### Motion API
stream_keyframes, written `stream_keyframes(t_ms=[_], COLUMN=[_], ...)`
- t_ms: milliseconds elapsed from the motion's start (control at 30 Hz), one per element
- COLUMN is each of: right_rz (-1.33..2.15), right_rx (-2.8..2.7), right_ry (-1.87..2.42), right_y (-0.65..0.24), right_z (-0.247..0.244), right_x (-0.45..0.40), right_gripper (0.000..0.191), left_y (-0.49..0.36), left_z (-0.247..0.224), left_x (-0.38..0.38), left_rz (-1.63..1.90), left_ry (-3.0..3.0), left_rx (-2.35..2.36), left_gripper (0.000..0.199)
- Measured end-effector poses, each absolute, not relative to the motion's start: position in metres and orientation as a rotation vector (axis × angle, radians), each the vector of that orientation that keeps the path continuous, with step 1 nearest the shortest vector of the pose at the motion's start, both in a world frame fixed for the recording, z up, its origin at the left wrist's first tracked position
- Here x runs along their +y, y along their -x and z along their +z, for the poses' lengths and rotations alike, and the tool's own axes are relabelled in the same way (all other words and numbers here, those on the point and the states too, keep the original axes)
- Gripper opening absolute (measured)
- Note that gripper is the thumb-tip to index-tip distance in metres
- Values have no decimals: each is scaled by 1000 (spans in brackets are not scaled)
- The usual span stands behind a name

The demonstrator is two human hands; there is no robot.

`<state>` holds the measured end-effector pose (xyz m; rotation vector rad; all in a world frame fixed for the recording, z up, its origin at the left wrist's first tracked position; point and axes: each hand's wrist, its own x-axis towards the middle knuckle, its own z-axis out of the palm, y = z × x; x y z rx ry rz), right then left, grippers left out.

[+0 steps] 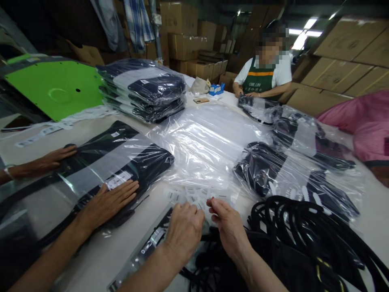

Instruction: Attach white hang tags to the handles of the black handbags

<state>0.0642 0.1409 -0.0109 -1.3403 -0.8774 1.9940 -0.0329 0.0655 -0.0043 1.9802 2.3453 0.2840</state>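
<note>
My left hand (184, 225) is closed, its fingers curled down over small barcode labels (173, 196) lying on the table. What those fingers grip is hidden behind the knuckles. Close by, my right hand (227, 221) is in a pinch, thumb and forefinger together; whatever sits between them is too small to name. Under my left wrist lies a clear plastic bag (152, 243) with dark and metallic-looking pieces. Below my right hand, a pile of dark fabric with black cords (291, 221) fills the lower right.
At left, a co-worker's two hands (106, 205) rest on a bagged dark garment (121, 142). Bagged garments (142, 87) are stacked behind. Clear plastic bags (206, 138) cover mid-table. More packed garments (291, 170) lie right. An aproned person (263, 79) and a pink sleeve (358, 117) are opposite.
</note>
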Motion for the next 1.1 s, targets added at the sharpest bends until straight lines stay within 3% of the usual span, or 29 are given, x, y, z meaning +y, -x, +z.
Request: stream_keyframes(t_ms=[167, 367, 500, 633, 733, 833, 1100], right_rz=[2094, 1883, 1716, 1829, 1922, 1916, 1835], right_rx=[-320, -527, -515, -582, -632, -618, -472], right_ry=[1093, 1244, 1329, 1373, 1388, 1421, 1359], right_y=[-53, -56, -93, -107, -102, -98, -110], right_z=[-14, -11, -1, 11, 7, -6, -23], right_x=[137, 181, 227, 222, 195, 176, 171], right_gripper=[36, 19, 18, 13, 23, 30, 33], left_y=[34, 39, 41, 40, 40, 35, 9], left_z=[-5, -11, -23, -4, 26, 35, -27], left_x=[53, 39, 24, 27, 52, 85, 120], left_rz=[111, 44, 13, -150, -321, -197, 131], left_ry=[-1993, -2152, -2069, -1906, -1867, -1935, -1646], left_rx=[2415, 2331, 2368, 2280, 2257, 2229, 2142], left_gripper=[17, 26, 32, 28, 25, 20, 23])
